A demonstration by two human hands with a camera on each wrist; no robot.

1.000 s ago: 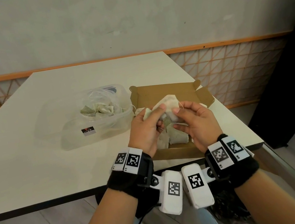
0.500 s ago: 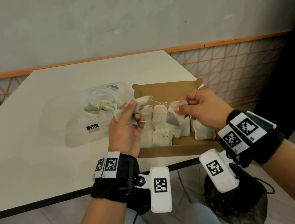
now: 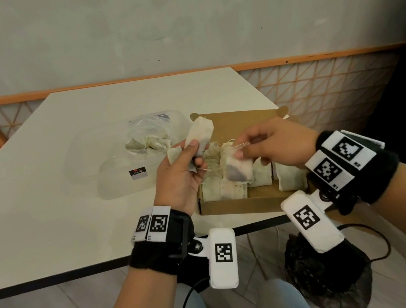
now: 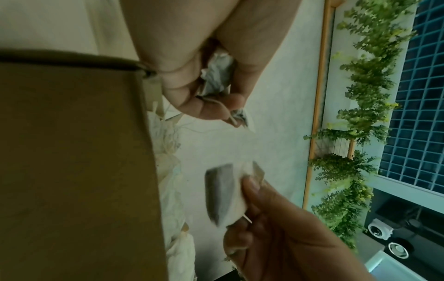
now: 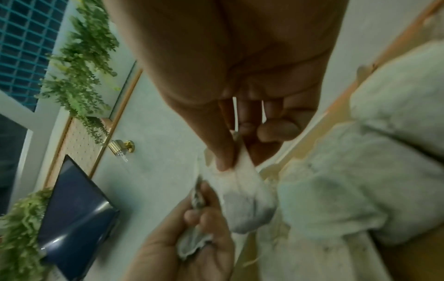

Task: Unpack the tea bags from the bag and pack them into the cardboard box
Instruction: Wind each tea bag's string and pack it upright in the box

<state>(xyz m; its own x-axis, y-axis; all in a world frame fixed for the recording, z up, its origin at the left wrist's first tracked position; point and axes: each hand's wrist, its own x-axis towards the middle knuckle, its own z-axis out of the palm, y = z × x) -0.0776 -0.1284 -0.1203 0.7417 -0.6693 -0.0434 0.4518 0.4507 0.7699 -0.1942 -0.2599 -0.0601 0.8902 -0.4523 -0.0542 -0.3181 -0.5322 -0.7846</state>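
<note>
An open brown cardboard box (image 3: 244,119) lies on the white table (image 3: 45,222), with several tea bags (image 3: 260,176) stood in a row inside. Left of it, a clear plastic bag (image 3: 145,142) holds more tea bags. My left hand (image 3: 183,173) grips a bunch of tea bags (image 3: 199,134) at the box's left edge; they also show crumpled in its fingers as tea bags (image 4: 217,76). My right hand (image 3: 270,142) pinches the top of one tea bag (image 3: 237,172) that hangs over the box, seen also as a tea bag (image 5: 247,199) and a tea bag (image 4: 223,194).
A clear plastic container (image 3: 122,179) with a small label sits under the plastic bag. The table's front edge (image 3: 55,277) runs just below the box. A black mesh bag (image 3: 326,273) lies on the floor below my right wrist. An orange lattice rail (image 3: 321,95) lines the wall.
My hands, together over the box a second ago, have drawn apart. The right hand now dangles a single tea bag lower over the box; the left keeps the rest raised.
</note>
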